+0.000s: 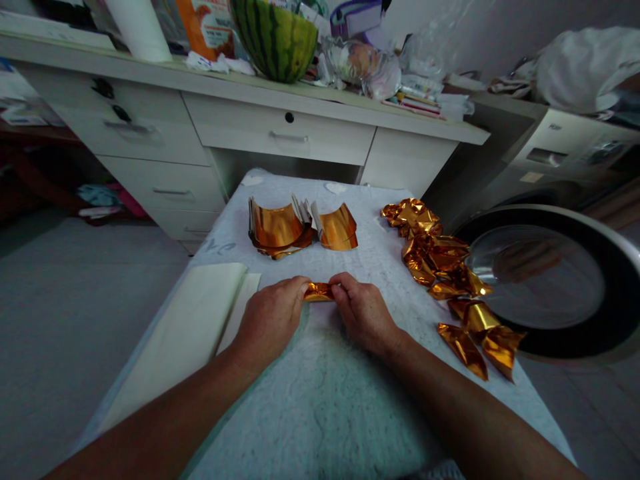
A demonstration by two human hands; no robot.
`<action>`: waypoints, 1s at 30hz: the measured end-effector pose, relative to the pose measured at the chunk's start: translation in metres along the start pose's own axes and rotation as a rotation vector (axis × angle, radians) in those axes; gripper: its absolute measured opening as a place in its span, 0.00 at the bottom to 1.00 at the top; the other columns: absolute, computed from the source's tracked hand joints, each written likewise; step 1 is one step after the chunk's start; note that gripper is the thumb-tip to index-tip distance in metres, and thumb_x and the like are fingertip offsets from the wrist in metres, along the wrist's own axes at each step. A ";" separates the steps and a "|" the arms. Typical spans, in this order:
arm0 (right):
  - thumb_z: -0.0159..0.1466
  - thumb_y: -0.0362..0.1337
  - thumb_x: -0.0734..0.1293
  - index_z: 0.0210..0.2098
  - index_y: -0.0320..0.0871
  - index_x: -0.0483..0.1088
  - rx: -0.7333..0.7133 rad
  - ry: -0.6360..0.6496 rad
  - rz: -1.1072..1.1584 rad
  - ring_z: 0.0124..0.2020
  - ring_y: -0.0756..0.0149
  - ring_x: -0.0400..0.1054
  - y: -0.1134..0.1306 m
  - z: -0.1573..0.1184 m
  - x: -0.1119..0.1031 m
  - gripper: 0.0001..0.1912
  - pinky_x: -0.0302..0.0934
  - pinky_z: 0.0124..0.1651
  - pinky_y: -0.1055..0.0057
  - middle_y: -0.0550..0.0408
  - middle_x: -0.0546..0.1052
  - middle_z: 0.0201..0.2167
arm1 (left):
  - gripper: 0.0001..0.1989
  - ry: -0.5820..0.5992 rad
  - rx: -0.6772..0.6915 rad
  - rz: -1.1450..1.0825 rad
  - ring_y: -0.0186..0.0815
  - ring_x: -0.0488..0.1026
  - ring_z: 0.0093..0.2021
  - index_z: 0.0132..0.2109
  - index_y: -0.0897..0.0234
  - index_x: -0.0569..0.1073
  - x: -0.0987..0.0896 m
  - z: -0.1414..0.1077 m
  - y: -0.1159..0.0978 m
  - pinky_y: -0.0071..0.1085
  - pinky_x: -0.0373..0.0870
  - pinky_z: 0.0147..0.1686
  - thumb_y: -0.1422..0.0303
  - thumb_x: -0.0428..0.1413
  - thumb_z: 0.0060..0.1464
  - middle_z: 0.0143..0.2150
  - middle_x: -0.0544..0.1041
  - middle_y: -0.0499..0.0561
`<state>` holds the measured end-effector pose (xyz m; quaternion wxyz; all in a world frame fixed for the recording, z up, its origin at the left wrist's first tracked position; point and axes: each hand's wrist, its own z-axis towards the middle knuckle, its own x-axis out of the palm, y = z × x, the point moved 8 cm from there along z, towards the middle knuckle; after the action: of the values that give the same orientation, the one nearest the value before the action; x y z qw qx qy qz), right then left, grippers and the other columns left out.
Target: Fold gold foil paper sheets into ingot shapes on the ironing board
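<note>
- Head view: grey floor (115,307) at left, white desk (280,137) with drawers across the back.
- Table (320,407), pale patterned cloth on top; far edge up against the desk front.
- Washing machine (530,157), far right; its round door (550,273) stands open near the table's right edge.
- Pale folded sheets (175,340): flat along the left edge.
- Open room: bare cloth nearest the wearer, plus a strip between the right hand and the crumpled foil pieces (435,253), which run along the right edge.
- Half watermelon (275,40): on the desk.
- Curved gold sheets, larger stack (280,227) and smaller stack (340,227): adjacent, beyond the hands.
- Left hand (273,317) and right hand (367,313): fingers pinching opposite ends of one item.
- Gold foil piece (319,292): that item, between the hands, mid-table.
</note>
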<state>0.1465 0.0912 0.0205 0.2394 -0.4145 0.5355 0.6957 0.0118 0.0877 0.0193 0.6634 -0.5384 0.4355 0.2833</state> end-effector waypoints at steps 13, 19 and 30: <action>0.71 0.34 0.53 0.47 0.42 0.69 0.001 0.032 -0.083 0.34 0.64 0.75 0.002 -0.001 0.009 0.14 0.59 0.37 0.73 0.52 0.80 0.35 | 0.13 0.075 -0.033 0.129 0.43 0.79 0.40 0.44 0.63 0.72 0.004 -0.002 -0.004 0.35 0.68 0.37 0.73 0.43 0.65 0.39 0.81 0.53; 0.71 0.35 0.54 0.46 0.43 0.70 0.029 -0.036 -0.080 0.33 0.64 0.75 -0.002 -0.001 0.004 0.14 0.60 0.37 0.72 0.52 0.80 0.34 | 0.14 0.070 0.003 0.077 0.42 0.78 0.45 0.49 0.64 0.72 0.007 -0.003 -0.009 0.36 0.71 0.42 0.75 0.44 0.64 0.44 0.81 0.54; 0.71 0.35 0.53 0.48 0.42 0.70 -0.055 -0.012 0.007 0.33 0.64 0.75 0.005 -0.003 0.008 0.16 0.62 0.37 0.72 0.52 0.80 0.33 | 0.17 0.015 -0.011 0.150 0.44 0.79 0.45 0.54 0.62 0.71 0.007 -0.003 -0.005 0.38 0.73 0.41 0.76 0.46 0.62 0.45 0.81 0.53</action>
<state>0.1390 0.0860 0.0163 0.2286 -0.4148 0.5161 0.7137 0.0180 0.0829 0.0153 0.6341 -0.5101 0.4781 0.3303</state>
